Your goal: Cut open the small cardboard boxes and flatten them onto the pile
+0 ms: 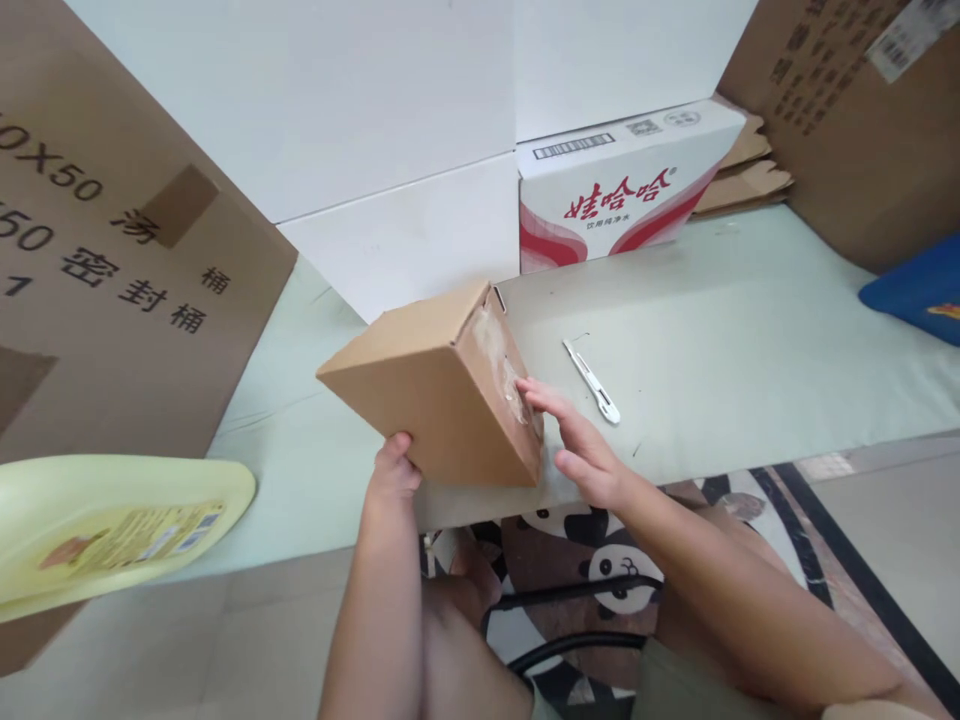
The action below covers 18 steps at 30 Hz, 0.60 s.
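Note:
A brown cardboard box [420, 400] is tilted up over the near edge of the table. Gripping its lower left edge is my left hand [394, 470], thumb on the near face and the other fingers partly hidden. My right hand [574, 445] has its fingers stretched out, the tips touching the box's right face. Clear tape [504, 365], wrinkled and shiny, runs along that face. To the right of the box, a white utility knife [592, 382] lies on the table, apart from both hands.
Large white boxes [405, 230] and a red-and-white water carton [622, 200] line the back of the pale green table [750, 330]. Big brown cartons [112, 250] flank both sides. A yellow tray [112, 520] juts in at left, a blue object [919, 290] at right.

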Each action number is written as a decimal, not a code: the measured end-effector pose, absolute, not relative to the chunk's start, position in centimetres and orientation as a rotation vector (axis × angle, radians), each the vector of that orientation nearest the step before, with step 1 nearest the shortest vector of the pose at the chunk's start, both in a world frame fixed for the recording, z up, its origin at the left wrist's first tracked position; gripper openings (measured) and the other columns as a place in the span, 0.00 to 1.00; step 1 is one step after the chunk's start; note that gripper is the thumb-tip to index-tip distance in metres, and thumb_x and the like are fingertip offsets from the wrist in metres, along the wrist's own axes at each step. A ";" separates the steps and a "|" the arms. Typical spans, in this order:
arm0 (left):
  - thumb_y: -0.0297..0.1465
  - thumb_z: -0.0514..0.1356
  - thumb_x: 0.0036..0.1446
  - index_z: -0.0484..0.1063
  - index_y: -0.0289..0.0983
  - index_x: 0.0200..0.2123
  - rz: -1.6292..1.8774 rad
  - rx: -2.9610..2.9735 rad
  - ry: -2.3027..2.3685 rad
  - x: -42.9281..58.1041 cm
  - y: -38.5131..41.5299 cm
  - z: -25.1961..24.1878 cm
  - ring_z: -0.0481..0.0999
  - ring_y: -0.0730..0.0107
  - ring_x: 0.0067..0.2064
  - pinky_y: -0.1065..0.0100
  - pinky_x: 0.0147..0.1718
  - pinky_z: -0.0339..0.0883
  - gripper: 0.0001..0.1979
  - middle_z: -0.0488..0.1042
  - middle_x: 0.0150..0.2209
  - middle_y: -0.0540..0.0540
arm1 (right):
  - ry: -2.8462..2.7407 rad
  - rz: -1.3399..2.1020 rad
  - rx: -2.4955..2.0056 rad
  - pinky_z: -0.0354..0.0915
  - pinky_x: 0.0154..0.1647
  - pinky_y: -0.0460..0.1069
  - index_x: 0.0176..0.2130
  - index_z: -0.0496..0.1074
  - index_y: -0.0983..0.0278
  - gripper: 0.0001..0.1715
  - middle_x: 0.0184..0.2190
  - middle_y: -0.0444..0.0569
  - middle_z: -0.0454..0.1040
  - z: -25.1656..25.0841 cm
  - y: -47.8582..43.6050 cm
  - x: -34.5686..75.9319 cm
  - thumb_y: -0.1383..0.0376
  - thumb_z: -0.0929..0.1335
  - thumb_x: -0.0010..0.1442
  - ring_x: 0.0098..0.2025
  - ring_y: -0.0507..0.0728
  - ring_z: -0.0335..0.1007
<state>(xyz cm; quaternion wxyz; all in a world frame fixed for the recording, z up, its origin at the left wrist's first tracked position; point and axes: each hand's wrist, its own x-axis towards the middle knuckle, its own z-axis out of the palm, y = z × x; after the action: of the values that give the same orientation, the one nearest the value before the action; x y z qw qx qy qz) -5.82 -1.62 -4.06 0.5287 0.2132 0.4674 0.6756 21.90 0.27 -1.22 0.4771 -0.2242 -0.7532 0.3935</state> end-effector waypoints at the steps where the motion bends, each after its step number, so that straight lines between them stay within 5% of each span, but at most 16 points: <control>1: 0.47 0.76 0.26 0.79 0.42 0.32 1.655 0.510 1.123 -5.7 -1.5 -3.8 0.82 0.42 0.50 0.51 0.47 0.79 0.26 0.82 0.31 0.46 | -1.819 0.932 -0.638 0.61 0.66 0.62 0.66 0.62 0.54 0.27 0.66 0.54 0.66 -1.5 0.6 22.3 0.53 0.59 0.71 0.69 0.63 0.59; 5: 0.53 0.71 0.40 0.80 0.42 0.39 1.720 0.508 1.084 -4.9 -1.2 -2.5 0.82 0.49 0.48 0.55 0.46 0.79 0.27 0.83 0.37 0.46 | -1.807 0.586 -1.289 0.66 0.57 0.61 0.50 0.73 0.62 0.17 0.50 0.58 0.76 -2.9 2.8 24.0 0.61 0.64 0.64 0.53 0.65 0.72; 10: 0.57 0.64 0.48 0.80 0.43 0.45 1.636 0.441 1.013 -4.5 -1.2 -1.8 0.82 0.52 0.47 0.55 0.43 0.79 0.29 0.83 0.44 0.45 | -2.026 0.361 -1.845 0.65 0.51 0.62 0.56 0.72 0.65 0.25 0.49 0.61 0.76 -4.1 5.0 25.3 0.63 0.66 0.61 0.50 0.70 0.70; 14: 0.57 0.64 0.48 0.79 0.43 0.45 1.615 0.419 1.021 -5.1 -1.5 -2.0 0.82 0.53 0.46 0.56 0.43 0.78 0.29 0.83 0.44 0.46 | -1.965 0.505 -1.806 0.66 0.46 0.57 0.52 0.74 0.65 0.22 0.43 0.59 0.78 -3.6 5.7 25.5 0.67 0.63 0.61 0.44 0.64 0.72; 18: 0.55 0.65 0.47 0.79 0.43 0.43 1.560 0.456 1.067 -5.9 -1.9 -2.2 0.82 0.53 0.44 0.56 0.43 0.78 0.27 0.83 0.41 0.46 | -1.560 0.996 -1.465 0.69 0.33 0.51 0.47 0.74 0.65 0.18 0.36 0.52 0.75 -1.4 5.3 24.8 0.63 0.59 0.64 0.32 0.56 0.71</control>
<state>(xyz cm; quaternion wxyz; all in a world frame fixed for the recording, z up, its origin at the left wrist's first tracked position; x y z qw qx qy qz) -5.87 -1.89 -2.17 0.5636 0.1937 0.4535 0.6627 24.84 5.26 -1.40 0.3809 -0.5739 -0.6111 0.3901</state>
